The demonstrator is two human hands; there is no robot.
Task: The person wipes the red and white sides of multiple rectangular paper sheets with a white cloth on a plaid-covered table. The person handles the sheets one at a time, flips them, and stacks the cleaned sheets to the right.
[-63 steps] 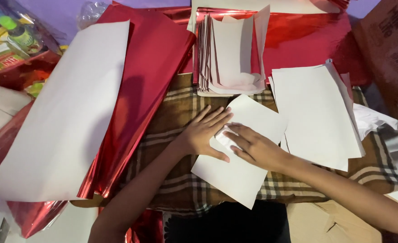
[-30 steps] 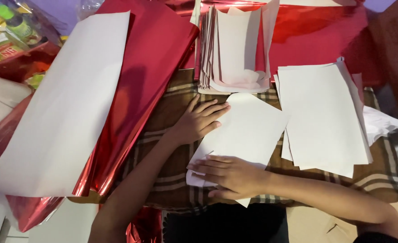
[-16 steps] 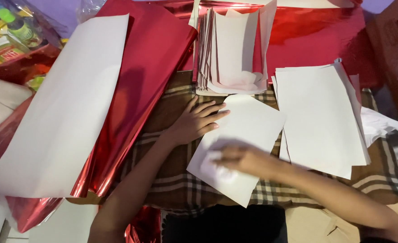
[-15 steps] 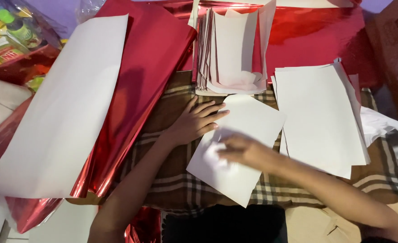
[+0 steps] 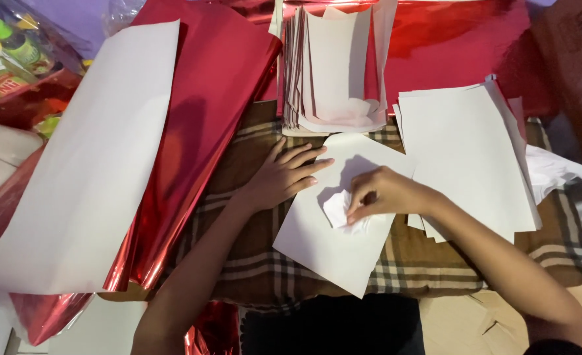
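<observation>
**Desk:** What is in the person's hands?

**Photographer:** The right hand pinches a small crumpled white wad between thumb and bent fingertips, pressing it onto a white paper sheet that lies at an angle on a brown plaid cloth in the near centre. The left hand lies flat, fingers spread narrow and holding nothing, its fingertips on the sheet's far left edge.

**Desk:** And around them?

**Photographer:** Just right of the sheet sits a stack of white paper sheets, its edges fanned. At the far centre a pile of folded white paper pieces rests on red metallic foil. A wide red foil sheet slants down the left side, its white backing turned up.

**Desk:** Any packages?

**Photographer:** In the far left corner, clear plastic holds bright packets, among them a bottle with a green cap; the labels are too small to tell. A brown cardboard carton stands at the far right edge, and brown paper lies near right, partly under the forearm.
</observation>
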